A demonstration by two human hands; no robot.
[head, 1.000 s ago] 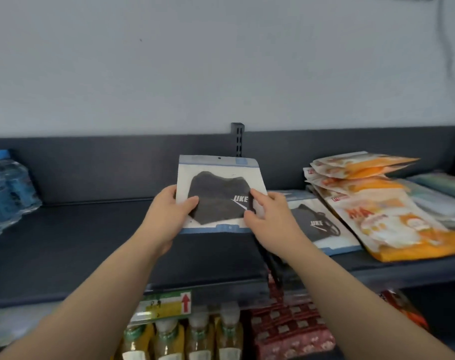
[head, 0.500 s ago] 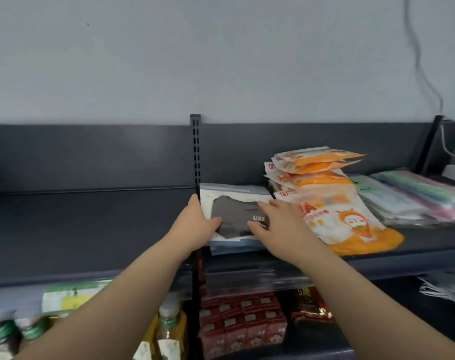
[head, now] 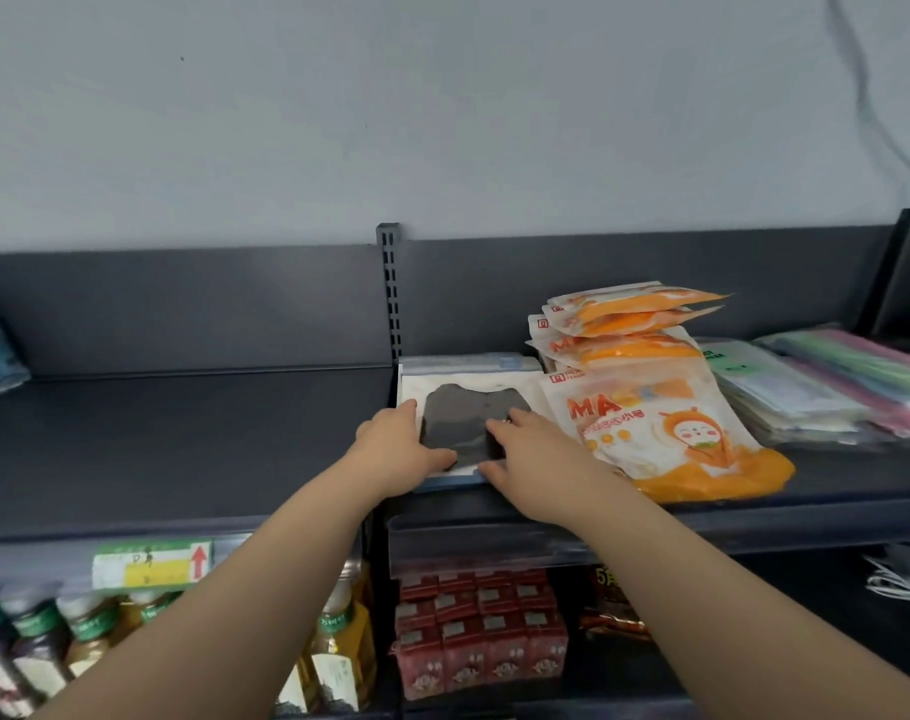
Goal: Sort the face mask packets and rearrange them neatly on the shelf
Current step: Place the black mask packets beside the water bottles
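Reaching in from the bottom of the frame, two bare arms: what do they meet? (Desk)

Both meet the black mask packet [head: 468, 402], a white-bordered sleeve with a dark mask showing through. It lies flat on the dark shelf [head: 183, 449], just right of the slotted upright post [head: 389, 293]. (Photographer)

And the hands themselves? (Desk)

The left hand [head: 396, 449] sits at the packet's near left corner, fingers almost straight along the left edge and thumb laid across the lower face. The right hand [head: 533, 454] covers the near right corner, palm down. Its fingers lie straight over the right part of the dark mask, and its thumb runs along the front edge. Neither hand curls round the packet; both press it flat. (Photographer)

What sits next to it? (Desk)

The cartoon orange packet [head: 666, 433] lies against its right edge, just beyond the right hand. Whether the two overlap or only touch, I cannot tell. Behind that one rises a loose stack of orange packets [head: 635, 314], and farther right lie flat piles of pastel packets [head: 816, 387]. (Photographer)

Anything lower down? (Desk)

A green and yellow price label [head: 151, 563] sits on the shelf's front lip, left of the arms. Green-capped bottles [head: 338, 662] stand on the level below, with red cartons [head: 479, 641] beside them, between the two forearms. (Photographer)
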